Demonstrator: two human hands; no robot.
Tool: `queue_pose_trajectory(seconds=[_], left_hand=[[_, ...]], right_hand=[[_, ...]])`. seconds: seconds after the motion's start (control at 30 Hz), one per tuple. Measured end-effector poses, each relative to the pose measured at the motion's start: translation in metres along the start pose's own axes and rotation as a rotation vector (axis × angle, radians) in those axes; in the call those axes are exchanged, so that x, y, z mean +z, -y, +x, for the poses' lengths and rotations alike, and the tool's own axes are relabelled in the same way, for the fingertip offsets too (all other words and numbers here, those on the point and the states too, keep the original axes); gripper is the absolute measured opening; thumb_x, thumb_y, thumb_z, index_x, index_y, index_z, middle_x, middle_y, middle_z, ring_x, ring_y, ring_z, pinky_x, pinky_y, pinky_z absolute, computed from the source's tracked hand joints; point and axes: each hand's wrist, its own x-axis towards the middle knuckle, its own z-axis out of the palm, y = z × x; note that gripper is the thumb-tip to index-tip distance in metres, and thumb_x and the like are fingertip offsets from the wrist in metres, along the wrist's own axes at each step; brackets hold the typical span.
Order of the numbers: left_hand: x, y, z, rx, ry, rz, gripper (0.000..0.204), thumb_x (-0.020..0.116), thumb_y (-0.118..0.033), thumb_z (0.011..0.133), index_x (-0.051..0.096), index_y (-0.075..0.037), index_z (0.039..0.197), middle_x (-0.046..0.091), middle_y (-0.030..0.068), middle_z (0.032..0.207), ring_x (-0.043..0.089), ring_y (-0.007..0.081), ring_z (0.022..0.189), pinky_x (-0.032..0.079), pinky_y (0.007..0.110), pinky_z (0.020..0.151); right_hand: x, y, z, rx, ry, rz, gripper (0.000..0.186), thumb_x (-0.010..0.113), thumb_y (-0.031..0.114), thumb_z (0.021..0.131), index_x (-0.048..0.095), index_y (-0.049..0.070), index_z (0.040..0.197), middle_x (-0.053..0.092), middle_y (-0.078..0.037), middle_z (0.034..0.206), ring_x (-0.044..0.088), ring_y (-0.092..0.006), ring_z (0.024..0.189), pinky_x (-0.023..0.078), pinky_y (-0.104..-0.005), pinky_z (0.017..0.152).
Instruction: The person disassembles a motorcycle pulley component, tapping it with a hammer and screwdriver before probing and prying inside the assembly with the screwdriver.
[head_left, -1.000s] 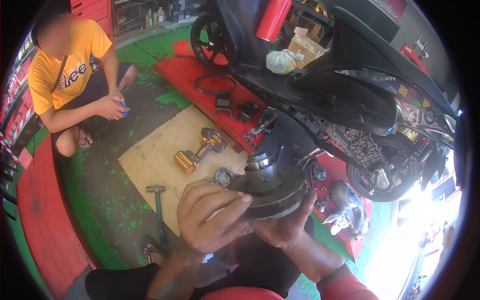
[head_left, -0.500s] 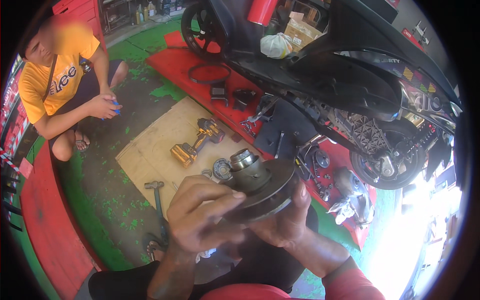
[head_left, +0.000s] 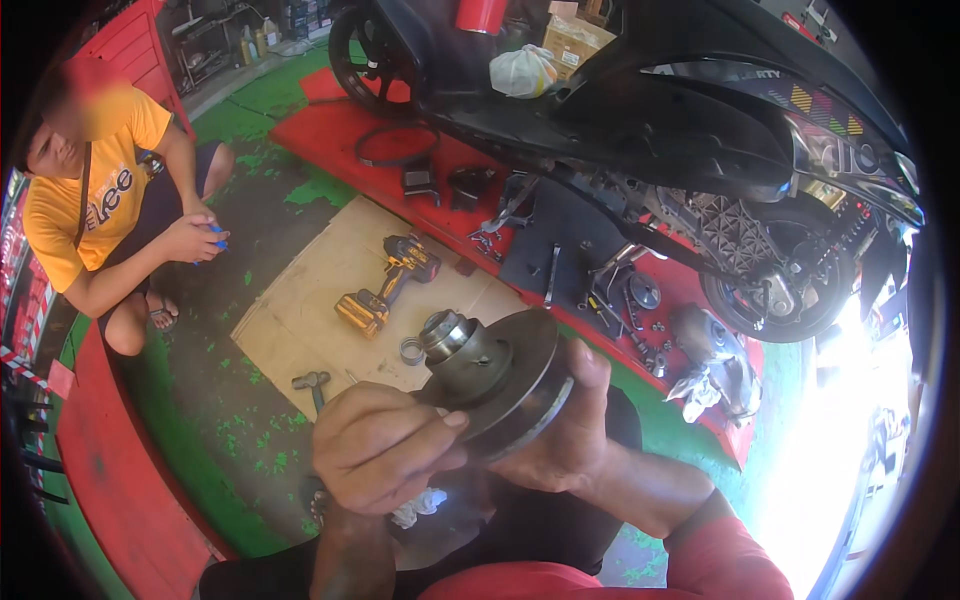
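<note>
Both my hands hold a metal scooter drive pulley (head_left: 515,370), two round discs with a hub and shiny collar pointing up and to the left. My right hand (head_left: 570,425) grips the discs from the right and below, its thumb against the edge. On the left side, my left hand (head_left: 385,445) is closed with its fingers bent at the lower disc edge; its fingertips are partly hidden. Just beyond lies a metal ring (head_left: 411,350) on the cardboard (head_left: 300,290). A yellow and black cordless impact wrench (head_left: 385,285) rests farther back, and a hammer (head_left: 311,382) is at the left.
A black scooter (head_left: 620,130) stands on a red platform (head_left: 325,135) with a drive belt (head_left: 395,164), tools and a metal cover (head_left: 715,350). At the left a person (head_left: 110,190) squats, holding something blue (head_left: 219,240). A crumpled rag (head_left: 420,505) lies below my hands.
The pulley has tilted further left and come slightly lower and left, both hands staying with it. A round plate on the cardboard is now hidden behind it. The whole view has shifted a little.
</note>
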Motion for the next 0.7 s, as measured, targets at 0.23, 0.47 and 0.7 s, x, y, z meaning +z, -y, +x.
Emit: queue_pose_trajectory(seconds=[0.23,0.47,0.7], left_hand=[[-0.002,0.002,-0.004,0.051,-0.029,-0.006,0.020,0.080,-0.021,0.088,0.076,-0.003,0.094,0.069,0.0090,0.088,0.061,0.0215,0.075,0.053,0.034,0.068],[-0.002,0.002,0.006,-0.017,0.036,-0.062,0.025,0.080,-0.005,0.076,0.079,-0.003,0.101,0.071,0.0057,0.090,0.063,0.0199,0.077,0.055,0.030,0.068],[0.009,-0.014,0.001,0.005,-0.083,0.095,0.022,0.076,0.000,0.077,0.077,-0.004,0.099,0.069,0.0066,0.090,0.064,0.0216,0.079,0.057,0.033,0.070]], right_hand=[[0.002,0.001,-0.001,-0.009,0.076,-0.031,0.075,0.059,0.060,0.092,0.050,0.008,0.146,0.060,-0.011,0.142,0.058,-0.0251,0.125,0.041,-0.0433,0.106],[-0.002,0.006,0.000,-0.083,0.121,-0.037,0.076,0.056,0.058,0.095,0.044,0.007,0.150,0.057,-0.012,0.145,0.057,-0.0269,0.127,0.042,-0.0447,0.107],[0.002,-0.002,-0.008,-0.235,-0.031,-0.380,0.082,0.070,0.051,0.089,0.041,0.006,0.151,0.055,-0.017,0.143,0.055,-0.0318,0.129,0.043,-0.0484,0.110]])
